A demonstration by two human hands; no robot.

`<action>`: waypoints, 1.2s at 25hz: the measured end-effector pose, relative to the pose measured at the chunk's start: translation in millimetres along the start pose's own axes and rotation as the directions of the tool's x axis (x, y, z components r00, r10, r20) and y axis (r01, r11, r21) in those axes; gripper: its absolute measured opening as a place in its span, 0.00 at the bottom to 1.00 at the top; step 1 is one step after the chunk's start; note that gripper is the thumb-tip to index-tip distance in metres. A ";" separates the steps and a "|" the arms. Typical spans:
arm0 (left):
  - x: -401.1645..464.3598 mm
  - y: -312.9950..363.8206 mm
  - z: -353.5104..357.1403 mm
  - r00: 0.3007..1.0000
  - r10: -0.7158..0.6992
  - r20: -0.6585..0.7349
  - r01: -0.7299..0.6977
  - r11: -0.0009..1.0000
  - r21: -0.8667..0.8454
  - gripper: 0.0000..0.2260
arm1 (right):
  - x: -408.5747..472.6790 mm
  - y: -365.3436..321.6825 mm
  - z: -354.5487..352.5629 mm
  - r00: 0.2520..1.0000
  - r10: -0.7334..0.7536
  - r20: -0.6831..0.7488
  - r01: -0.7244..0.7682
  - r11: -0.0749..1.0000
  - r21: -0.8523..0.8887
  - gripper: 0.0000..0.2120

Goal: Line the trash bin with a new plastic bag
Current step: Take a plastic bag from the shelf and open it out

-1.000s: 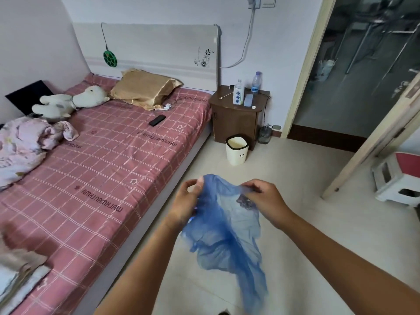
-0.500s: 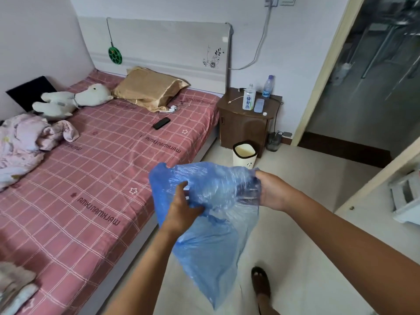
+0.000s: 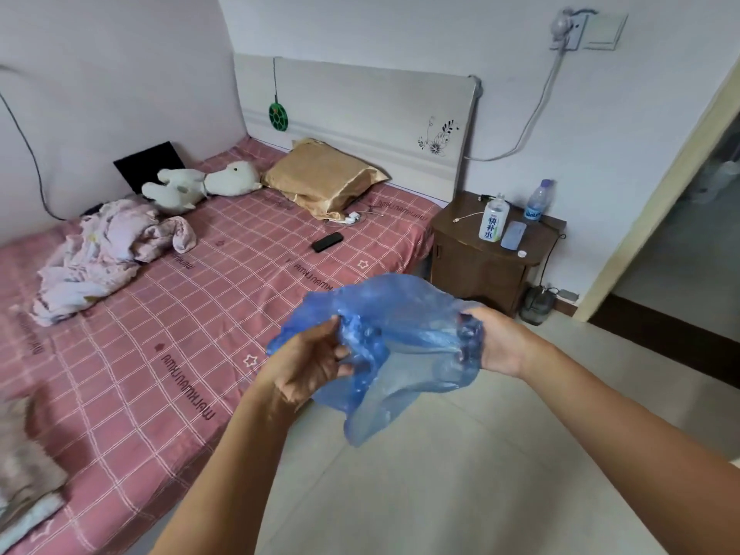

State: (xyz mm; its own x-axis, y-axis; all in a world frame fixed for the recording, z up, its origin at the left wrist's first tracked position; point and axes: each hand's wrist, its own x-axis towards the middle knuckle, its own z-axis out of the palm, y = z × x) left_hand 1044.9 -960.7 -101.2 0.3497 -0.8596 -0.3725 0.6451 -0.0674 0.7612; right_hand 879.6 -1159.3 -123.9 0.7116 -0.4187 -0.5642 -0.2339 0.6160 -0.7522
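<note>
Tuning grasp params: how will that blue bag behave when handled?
Likely very floppy: the blue bag sags and crumples between the left hand and right hand. Probably very light, since the film is thin and see-through. Possibly slippery or clingy; both hands bunch it to hold it.

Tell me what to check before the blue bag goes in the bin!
1. Both hands holding the bag: ok. The left hand and right hand each grip the blue bag.
2. Bag mouth open: cannot tell. It is stretched between the hands, but the plastic is bunched.
3. Bin in sight: not ok. No bin shows in this view; the bag may be hiding it.
4. Floor ahead free of things to trip on: ok. The tile floor shows bare.
5. Bag free of the bed: ok. It hangs in the air beside the bed, not caught on it.
</note>
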 end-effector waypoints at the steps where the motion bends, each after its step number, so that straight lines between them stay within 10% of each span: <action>1: 8.1 1.6 1.0 1.000 0.017 0.007 -0.016 0.999 -0.032 0.21 | 6.7 -4.7 -6.7 1.000 0.022 -0.022 -0.022 1.000 0.022 0.15; 7: 33.9 6.3 -9.2 0.974 0.137 -0.181 -0.091 0.966 0.242 0.15 | 35.3 -17.2 -27.5 1.000 0.014 0.000 -0.014 0.998 0.060 0.13; 14: 24.0 47.9 -42.2 0.977 0.203 -0.071 -0.025 0.435 0.900 0.21 | 35.8 -46.0 -20.5 0.990 0.066 0.121 -0.032 0.964 -0.263 0.11; 16: 22.6 61.5 -51.4 0.961 0.257 -0.102 -0.027 0.456 0.890 0.17 | 32.7 -58.4 -19.4 0.994 0.089 0.064 -0.029 0.775 -0.631 0.12; 18: 22.2 87.7 -44.8 0.919 0.380 -0.105 -0.102 0.487 0.867 0.09 | 34.0 -84.4 -11.3 0.981 -0.188 -0.050 0.060 0.539 -0.840 0.07; 21: 28.7 145.6 -10.5 0.606 0.792 -0.075 -0.313 0.325 0.893 0.04 | 21.0 -150.6 33.4 0.558 -0.821 -0.119 0.557 0.477 -0.679 0.09; 23: 34.3 155.8 0.2 0.347 0.937 0.027 -0.390 0.118 0.913 0.06 | 14.5 -164.0 60.4 0.229 -0.972 -0.045 0.737 0.203 -0.644 0.12; 24: 42.6 140.7 -8.6 0.409 0.906 0.110 -0.319 0.029 0.947 0.12 | 27.9 -148.2 60.3 0.246 -0.960 0.130 0.671 0.072 -0.738 0.11; 26: 51.2 66.3 -44.0 0.853 0.496 0.163 -0.044 -0.243 0.969 0.19 | 66.7 -65.9 36.8 0.736 -0.562 0.377 0.424 -0.051 -0.904 0.04; 27: 47.5 23.8 -68.0 0.966 0.239 0.095 -0.004 -0.357 0.934 0.18 | 81.2 -14.6 16.1 0.909 -0.282 0.307 0.279 -0.134 -0.951 0.05; 29: 38.4 -7.3 -97.9 0.984 0.168 -0.058 0.090 -0.185 0.979 0.11 | 89.1 26.0 -12.8 0.981 -0.129 0.146 0.152 0.035 -0.988 0.09; 30: 36.4 -2.9 -101.8 0.960 0.221 -0.174 0.162 0.071 0.984 0.12 | 84.9 20.9 -16.3 0.985 -0.159 0.073 0.104 0.193 -0.976 0.11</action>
State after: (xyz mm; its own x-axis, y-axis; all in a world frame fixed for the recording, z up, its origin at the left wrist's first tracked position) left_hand 1124.9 -940.2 -171.0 0.5959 -0.7520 -0.2818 -0.5664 -0.6424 0.5162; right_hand 924.4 -1192.9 -193.0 0.7862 -0.4617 -0.4107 -0.6179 -0.5752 -0.5361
